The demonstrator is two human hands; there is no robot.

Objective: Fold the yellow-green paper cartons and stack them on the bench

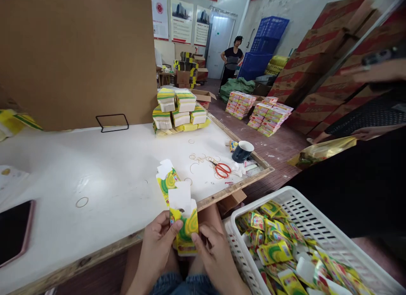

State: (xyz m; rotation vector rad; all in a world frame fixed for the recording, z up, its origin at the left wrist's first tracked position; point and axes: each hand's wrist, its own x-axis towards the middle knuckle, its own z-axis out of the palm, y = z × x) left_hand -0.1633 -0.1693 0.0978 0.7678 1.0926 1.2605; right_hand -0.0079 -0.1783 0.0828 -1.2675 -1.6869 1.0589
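Note:
Both my hands hold a small yellow-and-green carton (185,224) with its white top flap open, just below the table's front edge. My left hand (158,240) grips its left side, thumb on the printed face. My right hand (212,250) pinches its lower right side. A second open carton (167,179) stands on the white table (104,168) right behind it. At my right a white plastic basket (285,198) holds several yellow sachets (275,250).
Bundled flat cartons (177,111) are stacked at the table's far side, with loose rubber bands (199,158), red scissors (222,169) and a dark mug (242,151). A phone (14,231) lies at left. Another person's arm (371,71) reaches in at right; someone stands by the door (232,60).

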